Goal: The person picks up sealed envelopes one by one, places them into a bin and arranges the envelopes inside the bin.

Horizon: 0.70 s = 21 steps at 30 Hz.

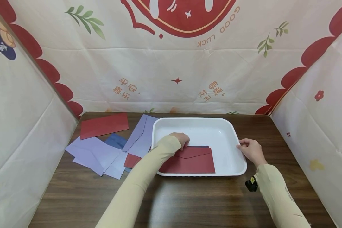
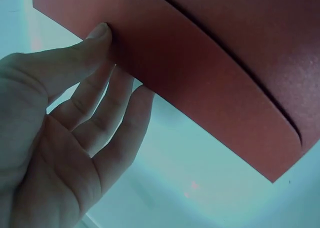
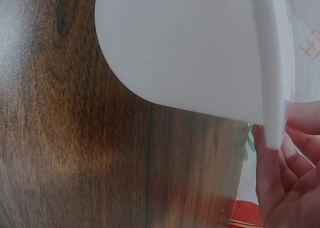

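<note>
I count one white tray (image 1: 225, 152) on the wooden tabletop (image 1: 205, 202), near its far edge, and in it one red envelope (image 1: 198, 163) with a strip of a blue envelope (image 1: 203, 146) showing along its far side. Towards the tabletop's far left corner lie two more reds, one whole (image 1: 104, 125) and one mostly covered; at least three lilac envelopes (image 1: 141, 136); and two patches of blue (image 1: 117, 141), which may or may not be a single piece. The overlaps hide the exact number. The red envelope in the tray lies along its near edge, by the near left corner; it is plain deep red with a faint sheen, flap side up, its flap a shallow point with a rounded end, its outer corners sharp. My left hand (image 1: 183, 139) pinches its edge, thumb on top and fingers beneath. My right hand (image 1: 252, 150) pinches the tray's right rim between thumb and fingers. I can see no brand or label on the envelopes. On the cloth backdrop (image 1: 159, 69) I read "GOOD LUCK", "平安喜乐" and "春暖花开"; the small print on my pale yellow sleeves (image 1: 142, 174) is too tiny to make out.
</note>
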Available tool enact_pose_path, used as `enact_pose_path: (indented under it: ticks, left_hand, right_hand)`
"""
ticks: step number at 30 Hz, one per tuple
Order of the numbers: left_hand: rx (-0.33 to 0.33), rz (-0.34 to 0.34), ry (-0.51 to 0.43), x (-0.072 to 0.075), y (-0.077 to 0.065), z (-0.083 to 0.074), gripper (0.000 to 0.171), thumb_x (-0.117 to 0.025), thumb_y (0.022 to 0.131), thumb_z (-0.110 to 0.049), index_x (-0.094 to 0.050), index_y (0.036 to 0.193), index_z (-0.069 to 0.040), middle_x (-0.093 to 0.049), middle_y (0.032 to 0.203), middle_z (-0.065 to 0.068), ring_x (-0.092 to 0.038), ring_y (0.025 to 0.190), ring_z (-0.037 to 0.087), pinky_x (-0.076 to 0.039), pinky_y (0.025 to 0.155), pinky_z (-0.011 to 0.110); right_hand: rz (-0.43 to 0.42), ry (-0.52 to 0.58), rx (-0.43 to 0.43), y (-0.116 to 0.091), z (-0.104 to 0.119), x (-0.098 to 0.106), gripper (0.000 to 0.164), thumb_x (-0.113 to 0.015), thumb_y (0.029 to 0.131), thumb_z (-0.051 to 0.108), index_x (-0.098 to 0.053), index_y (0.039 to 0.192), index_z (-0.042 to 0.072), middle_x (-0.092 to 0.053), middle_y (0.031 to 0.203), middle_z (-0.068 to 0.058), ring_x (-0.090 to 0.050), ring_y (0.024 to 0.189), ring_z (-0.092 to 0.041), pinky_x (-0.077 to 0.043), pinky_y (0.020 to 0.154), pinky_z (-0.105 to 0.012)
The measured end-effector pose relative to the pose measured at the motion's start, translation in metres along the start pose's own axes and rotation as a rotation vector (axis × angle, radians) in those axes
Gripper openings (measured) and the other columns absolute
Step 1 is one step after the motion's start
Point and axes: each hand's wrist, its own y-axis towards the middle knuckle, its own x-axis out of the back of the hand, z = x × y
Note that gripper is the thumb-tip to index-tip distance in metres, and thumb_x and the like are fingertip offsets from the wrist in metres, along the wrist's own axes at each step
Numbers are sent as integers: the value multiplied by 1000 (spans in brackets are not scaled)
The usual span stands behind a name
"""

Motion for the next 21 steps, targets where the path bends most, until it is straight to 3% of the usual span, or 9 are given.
enact_pose_path:
  ticks: [7,16,21]
  left_hand:
    - [14,-3,-18,-2,1,0,21,-71,77,-9,-60,90,-20,-59,86,-7,-51,80,9,-43,68,25]
    - [8,-2,-52,-2,0,5,20,-68,80,-11,-60,95,-21,-58,92,-7,-50,82,9,-42,68,25]
    - [2,4,-159,2,-8,9,20,-68,81,-13,-61,99,-18,-59,92,-5,-50,80,10,-41,66,25]
  right_hand:
    - [-6,-6,10,0,0,0,36,-57,88,14,-54,115,-9,-57,84,-16,-50,70,-23,-44,56,-28]
    - [-1,-1,3,-1,2,1,36,-57,88,14,-54,115,-9,-56,82,-15,-49,70,-23,-43,56,-28]
    - [4,-1,-5,-2,2,0,37,-57,88,15,-53,116,-9,-56,83,-15,-49,70,-23,-43,56,-28]
